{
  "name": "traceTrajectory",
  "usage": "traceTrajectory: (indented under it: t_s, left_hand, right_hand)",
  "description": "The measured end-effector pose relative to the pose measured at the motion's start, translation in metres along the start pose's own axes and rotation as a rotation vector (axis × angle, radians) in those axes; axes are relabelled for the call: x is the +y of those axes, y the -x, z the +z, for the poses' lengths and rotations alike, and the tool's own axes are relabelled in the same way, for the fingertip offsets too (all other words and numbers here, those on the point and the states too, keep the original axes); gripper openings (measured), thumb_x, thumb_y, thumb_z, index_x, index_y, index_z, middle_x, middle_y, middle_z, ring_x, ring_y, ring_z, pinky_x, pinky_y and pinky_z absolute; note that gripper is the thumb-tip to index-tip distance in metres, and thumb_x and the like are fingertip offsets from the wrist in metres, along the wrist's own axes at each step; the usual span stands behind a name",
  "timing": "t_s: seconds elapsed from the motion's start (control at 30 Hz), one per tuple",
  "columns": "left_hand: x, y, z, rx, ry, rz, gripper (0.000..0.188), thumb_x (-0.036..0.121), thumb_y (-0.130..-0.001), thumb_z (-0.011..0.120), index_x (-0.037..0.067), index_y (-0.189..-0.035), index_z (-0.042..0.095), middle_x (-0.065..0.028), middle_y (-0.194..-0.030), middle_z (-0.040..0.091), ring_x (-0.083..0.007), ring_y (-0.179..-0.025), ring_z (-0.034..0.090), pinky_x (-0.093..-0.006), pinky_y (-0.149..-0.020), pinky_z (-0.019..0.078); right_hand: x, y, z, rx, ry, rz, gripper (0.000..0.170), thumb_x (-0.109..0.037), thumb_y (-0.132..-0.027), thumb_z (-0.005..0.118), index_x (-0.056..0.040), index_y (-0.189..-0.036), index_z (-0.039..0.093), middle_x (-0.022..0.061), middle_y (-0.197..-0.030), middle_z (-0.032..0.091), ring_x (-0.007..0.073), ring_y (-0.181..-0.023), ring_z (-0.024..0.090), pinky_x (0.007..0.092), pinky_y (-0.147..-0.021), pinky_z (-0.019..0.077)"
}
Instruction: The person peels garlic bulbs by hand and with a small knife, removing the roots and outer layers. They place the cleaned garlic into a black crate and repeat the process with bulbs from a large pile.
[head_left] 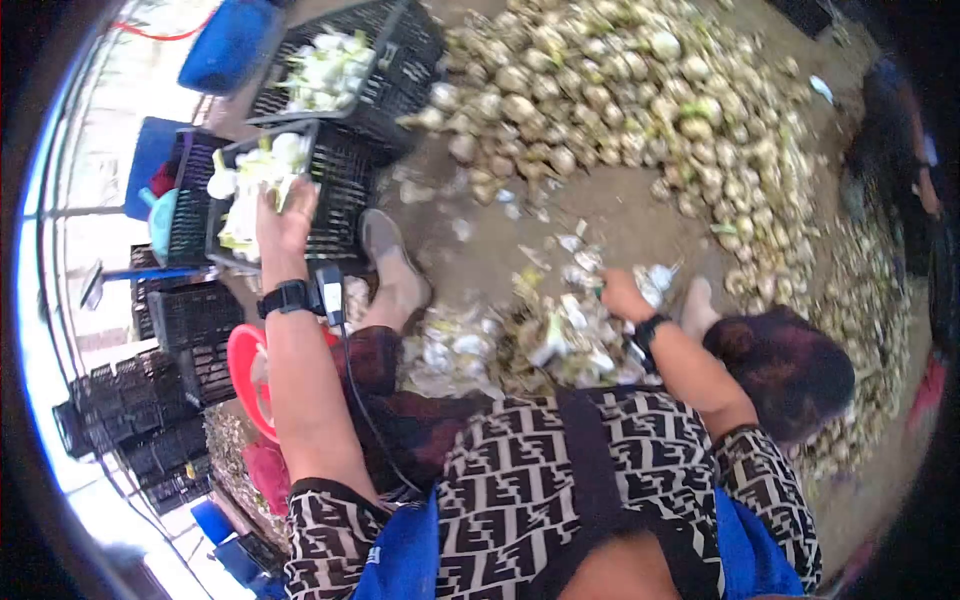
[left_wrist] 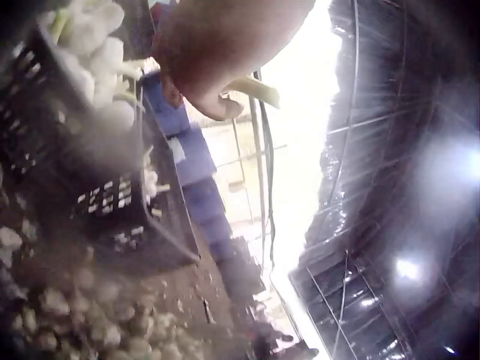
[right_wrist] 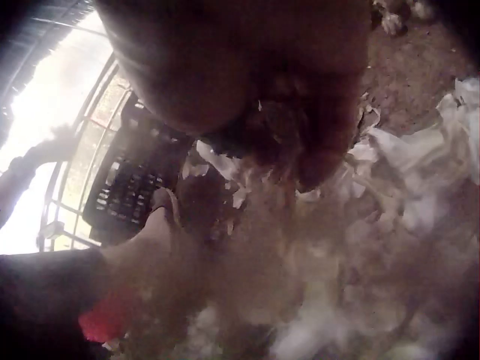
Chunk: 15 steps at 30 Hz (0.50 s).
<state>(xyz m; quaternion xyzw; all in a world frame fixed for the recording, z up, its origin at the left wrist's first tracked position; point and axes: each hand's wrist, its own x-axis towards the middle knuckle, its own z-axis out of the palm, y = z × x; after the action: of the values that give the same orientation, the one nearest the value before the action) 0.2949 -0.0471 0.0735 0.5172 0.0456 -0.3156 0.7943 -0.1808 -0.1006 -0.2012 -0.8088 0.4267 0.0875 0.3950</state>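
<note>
My left hand [head_left: 288, 215] reaches over a black plastic crate [head_left: 335, 190] heaped with trimmed white garlic bulbs [head_left: 243, 195]. In the left wrist view a pale garlic stem [left_wrist: 256, 91] sticks out past the curled thumb; the bulb itself is hidden in the hand. My right hand [head_left: 624, 296] is low between the feet, its fingers curled round a small dark green object, mostly covered by the fingers. Below and beside it lies a pile of garlic peelings and cut stems [head_left: 560, 340], also seen as papery skins [right_wrist: 409, 176] in the right wrist view.
A large heap of untrimmed garlic [head_left: 610, 90] spreads across the ground ahead and to the right. Another crate [head_left: 405, 65] of white bulbs stands beyond the first. A red basin [head_left: 245, 375] and stacked black crates [head_left: 130, 400] are at the left. Another person [head_left: 925, 185] is at the right edge.
</note>
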Motion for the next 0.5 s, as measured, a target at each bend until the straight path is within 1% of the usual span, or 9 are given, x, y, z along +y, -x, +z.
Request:
traceTrajectory:
  t_s: [0.07,0.17,0.2,0.23,0.27,0.3,0.37,0.4,0.5]
  left_hand:
    - [-0.061,0.015,-0.009,-0.36,-0.475,-0.201,0.036,0.029,-0.082,0.06,0.009,-0.11,0.048,-0.0128,-0.107,0.053,-0.0246,-0.099,0.052,-0.0482,-0.079,0.0455]
    - [-0.16,0.062,-0.002,-0.411,-1.144,-0.361,0.049,0.026,-0.082,0.061,0.006,-0.123,0.044,-0.007,-0.118,0.05,-0.0218,-0.105,0.048,-0.0383,-0.078,0.0441]
    - [-0.19,0.063,-0.01,-0.493,-1.207,-0.412,0.061,0.027,-0.081,0.061,0.004,-0.131,0.035,-0.0076,-0.105,0.055,-0.0138,-0.094,0.051,-0.0317,-0.073,0.0448]
    - [-0.24,0.047,-0.045,-0.564,-1.163,-0.315,0.067,0.028,-0.079,0.063,0.002,-0.132,0.033,-0.0095,-0.108,0.057,-0.0175,-0.099,0.052,-0.0326,-0.078,0.0444]
    - [-0.281,0.024,-0.075,-0.707,-1.426,-0.108,0.07,0.03,-0.077,0.065,0.0,-0.131,0.033,-0.0154,-0.114,0.055,-0.0231,-0.104,0.053,-0.0334,-0.082,0.0439]
    - [-0.267,0.065,-0.04,-0.754,-1.439,-0.093,0.072,0.035,-0.076,0.065,-0.001,-0.13,0.034,-0.0198,-0.118,0.052,-0.0296,-0.109,0.05,-0.035,-0.088,0.0414]
    - [-0.293,0.068,-0.047,-0.837,-1.541,-0.109,0.073,0.035,-0.075,0.064,0.003,-0.132,0.032,-0.0211,-0.124,0.046,-0.0311,-0.115,0.045,-0.035,-0.094,0.0367]
    - [-0.302,0.069,-0.05,-0.917,-1.658,-0.113,0.075,0.036,-0.074,0.064,0.007,-0.134,0.03,-0.0223,-0.129,0.04,-0.0326,-0.12,0.039,-0.035,-0.099,0.0321]
    - [-0.318,0.079,-0.049,-1.057,-1.762,-0.063,0.075,0.041,-0.072,0.063,0.018,-0.135,0.029,-0.0213,-0.134,0.033,-0.0385,-0.122,0.034,-0.0386,-0.099,0.0313]
  right_hand:
    - [-0.001,0.005,-0.024,0.262,-0.048,0.195,0.035,-0.002,-0.066,0.05,-0.0024,-0.099,0.059,0.0247,-0.089,0.06,0.0397,-0.085,0.056,0.0454,-0.073,0.0447]
    - [0.036,0.019,-0.045,0.468,-0.14,0.251,0.034,-0.003,-0.068,0.049,-0.0031,-0.1,0.059,0.0231,-0.089,0.06,0.039,-0.087,0.056,0.0445,-0.076,0.0444]
    - [0.046,0.025,-0.05,0.526,-0.141,0.304,0.034,-0.004,-0.07,0.049,-0.0032,-0.102,0.059,0.0222,-0.09,0.06,0.0383,-0.087,0.056,0.0441,-0.077,0.0445]
    - [0.06,0.025,-0.047,0.528,-0.13,0.316,0.034,-0.004,-0.07,0.049,-0.0032,-0.102,0.059,0.0222,-0.09,0.06,0.0383,-0.087,0.056,0.0441,-0.077,0.0445]
    - [0.079,0.023,-0.031,0.314,0.019,0.39,0.037,-0.005,-0.071,0.049,-0.0032,-0.107,0.056,0.0228,-0.089,0.06,0.038,-0.085,0.057,0.0442,-0.073,0.0462]
    - [0.095,0.024,-0.016,0.092,0.166,0.459,0.04,-0.006,-0.072,0.05,-0.0032,-0.112,0.052,0.0235,-0.088,0.06,0.0378,-0.083,0.058,0.0443,-0.069,0.048]
    - [0.075,0.042,0.028,0.25,0.29,0.379,0.05,-0.009,-0.072,0.054,-0.0063,-0.121,0.043,0.0228,-0.092,0.057,0.0382,-0.08,0.059,0.0454,-0.066,0.0495]
    - [0.044,0.046,0.032,-0.004,0.414,0.311,0.05,-0.013,-0.075,0.053,-0.0068,-0.122,0.039,0.0212,-0.096,0.052,0.0379,-0.076,0.059,0.0459,-0.065,0.05]
    - [-0.034,0.046,0.068,-0.504,0.077,0.109,0.058,-0.012,-0.068,0.061,-0.0027,-0.12,0.039,0.0249,-0.108,0.052,0.0365,-0.083,0.059,0.0443,-0.072,0.0482]
